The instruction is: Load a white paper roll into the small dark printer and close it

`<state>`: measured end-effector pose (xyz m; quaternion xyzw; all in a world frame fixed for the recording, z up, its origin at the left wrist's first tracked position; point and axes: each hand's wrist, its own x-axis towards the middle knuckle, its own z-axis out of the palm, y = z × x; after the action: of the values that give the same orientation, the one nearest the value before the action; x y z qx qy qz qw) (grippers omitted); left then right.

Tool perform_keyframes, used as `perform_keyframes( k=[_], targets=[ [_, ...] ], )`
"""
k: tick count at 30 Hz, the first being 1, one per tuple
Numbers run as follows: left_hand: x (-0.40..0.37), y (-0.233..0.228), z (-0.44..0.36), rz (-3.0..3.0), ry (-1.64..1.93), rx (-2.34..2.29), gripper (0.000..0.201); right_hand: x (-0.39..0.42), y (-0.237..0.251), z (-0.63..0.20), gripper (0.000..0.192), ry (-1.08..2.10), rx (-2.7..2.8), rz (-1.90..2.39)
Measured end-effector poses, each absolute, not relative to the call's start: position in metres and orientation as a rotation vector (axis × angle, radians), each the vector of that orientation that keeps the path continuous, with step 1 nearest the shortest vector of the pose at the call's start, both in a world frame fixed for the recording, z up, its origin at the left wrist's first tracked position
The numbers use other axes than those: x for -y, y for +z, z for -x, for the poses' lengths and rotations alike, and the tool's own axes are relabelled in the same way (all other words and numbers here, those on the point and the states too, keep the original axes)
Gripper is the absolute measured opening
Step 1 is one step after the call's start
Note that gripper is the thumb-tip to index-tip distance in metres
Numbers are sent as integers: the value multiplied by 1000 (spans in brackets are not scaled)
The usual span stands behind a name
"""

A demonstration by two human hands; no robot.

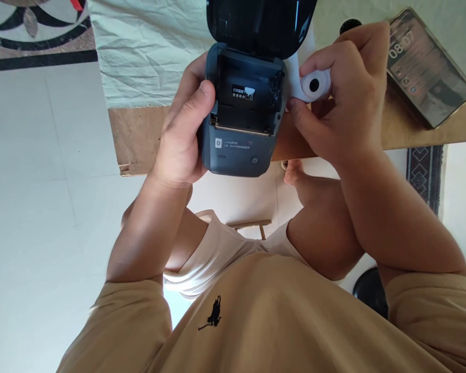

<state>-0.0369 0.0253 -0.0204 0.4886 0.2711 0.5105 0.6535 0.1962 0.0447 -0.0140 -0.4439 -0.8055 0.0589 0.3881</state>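
Left hand point(182, 134) curled, thumb pressed forward, right hand point(341, 98) raised, fingers point(318, 59) pinched together, both forearms bare, elbows bent

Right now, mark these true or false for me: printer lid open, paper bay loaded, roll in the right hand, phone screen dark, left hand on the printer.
1. The label printer has its lid open. True.
2. A roll already sits in the printer's paper bay. False: the bay is empty.
3. The right hand holds the white paper roll beside the printer. True.
4. The smartphone screen is dark. False: it is lit and shows a clock.
5. The left hand lies flat on the table. False: it grips the printer's side.
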Motion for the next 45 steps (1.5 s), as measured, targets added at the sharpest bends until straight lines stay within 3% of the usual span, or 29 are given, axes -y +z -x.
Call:
perform_keyframes(
  k=[4, 10, 15, 24, 29, 35, 41, 45],
  targets=[
    [-26, -21, 38, -1095, 1169, -567, 40, -41, -9, -195, 30, 136, 2114, 1122],
    [-24, -25, 34, -1103, 1224, -670, 37, -41, -7, -196, 42, 331, 2183, 1208],
    [-22, -23, 33, -1124, 1177, -705, 35, -45, -13, -199, 64, 410, 2146, 1138],
    [-28, -28, 40, -1128, 1139, -859, 43, -35, -8, -197, 27, 391, 2147, 1204],
    [-26, -26, 37, -1149, 1146, -807, 44, -36, -10, -202, 57, 474, 2126, 1158],
    [-17, -17, 22, -1048, 1239, -844, 35, -36, -14, -204, 29, 318, 2113, 1188],
    [-16, -16, 26, -1012, 1215, -787, 31, -34, -17, -206, 66, 603, 2094, 1046],
    [-17, -18, 28, -1027, 1228, -809, 34, -32, -14, -201, 45, 423, 2141, 1119]
  ],
)
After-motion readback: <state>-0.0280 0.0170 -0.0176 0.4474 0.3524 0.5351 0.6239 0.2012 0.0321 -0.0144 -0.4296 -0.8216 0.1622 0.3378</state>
